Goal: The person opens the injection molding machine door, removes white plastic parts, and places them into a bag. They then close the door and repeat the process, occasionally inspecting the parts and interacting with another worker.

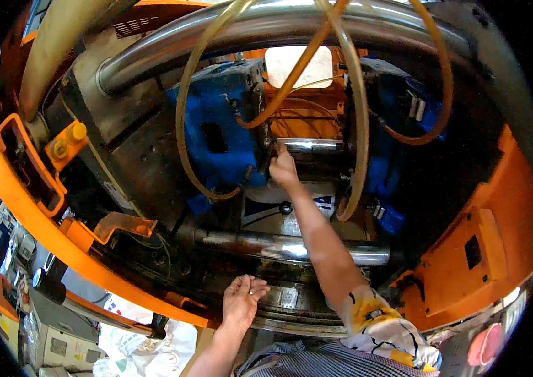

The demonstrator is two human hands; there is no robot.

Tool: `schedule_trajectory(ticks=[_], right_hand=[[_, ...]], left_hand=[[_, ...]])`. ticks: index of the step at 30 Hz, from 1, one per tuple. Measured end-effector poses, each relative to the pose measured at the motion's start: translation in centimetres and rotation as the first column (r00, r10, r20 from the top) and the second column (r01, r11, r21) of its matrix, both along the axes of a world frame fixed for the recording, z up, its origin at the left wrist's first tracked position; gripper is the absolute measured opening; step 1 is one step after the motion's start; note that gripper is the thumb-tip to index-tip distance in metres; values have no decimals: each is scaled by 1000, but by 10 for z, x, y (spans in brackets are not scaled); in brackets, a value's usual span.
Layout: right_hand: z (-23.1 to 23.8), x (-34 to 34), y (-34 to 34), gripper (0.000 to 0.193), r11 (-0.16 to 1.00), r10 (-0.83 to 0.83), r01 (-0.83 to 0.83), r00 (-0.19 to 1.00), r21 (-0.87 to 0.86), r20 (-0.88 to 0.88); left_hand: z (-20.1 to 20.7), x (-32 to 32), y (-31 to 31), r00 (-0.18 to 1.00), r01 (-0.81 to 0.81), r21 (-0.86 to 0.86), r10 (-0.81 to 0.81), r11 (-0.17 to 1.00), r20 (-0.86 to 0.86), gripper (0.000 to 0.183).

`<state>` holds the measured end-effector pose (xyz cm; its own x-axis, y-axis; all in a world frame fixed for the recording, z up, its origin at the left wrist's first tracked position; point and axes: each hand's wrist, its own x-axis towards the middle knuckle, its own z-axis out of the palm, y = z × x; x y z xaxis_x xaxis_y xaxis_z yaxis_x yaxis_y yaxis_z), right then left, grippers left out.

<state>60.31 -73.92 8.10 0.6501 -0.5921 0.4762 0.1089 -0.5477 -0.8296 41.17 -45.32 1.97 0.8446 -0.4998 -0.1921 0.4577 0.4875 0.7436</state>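
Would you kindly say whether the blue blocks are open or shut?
Open: the left block and right block stand apart, a gap between them.

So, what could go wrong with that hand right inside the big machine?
The right hand is in the gap between the left blue block and the right blue block, so it might get squashed if they closed. A looping hose hangs near the arm and could snag it when pulling back. Also, the bare forearm reaches over a metal bar and might bump it.
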Motion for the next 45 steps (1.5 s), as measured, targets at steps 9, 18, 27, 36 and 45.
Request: schedule_trajectory(ticks=[9, 18, 27, 36, 45], right_hand=[[-2, -210, 118, 24, 722, 624, -678, 724, -137, -295], [0, -210, 104, 14, 825, 493, -498, 865, -267, -90], [15, 12, 2, 18, 934, -12, -136, 913, 332, 408], [26, 78, -9, 4, 905, -155, -57, 879, 422, 450], [26, 91, -4, 8, 927, -308, 191, 879, 322, 365]], left_hand=[[25, 9, -20, 998, 13, -3, -13, 1000, -65, 25], [34, 13, -31, 996, -53, 22, 55, 998, -77, 27], [24, -13, -12, 990, -33, 56, 40, 998, -134, 26], [23, -22, 18, 985, -45, 237, 83, 970, -152, 30], [20, -18, 20, 987, -51, 232, 85, 971, -137, 30]])
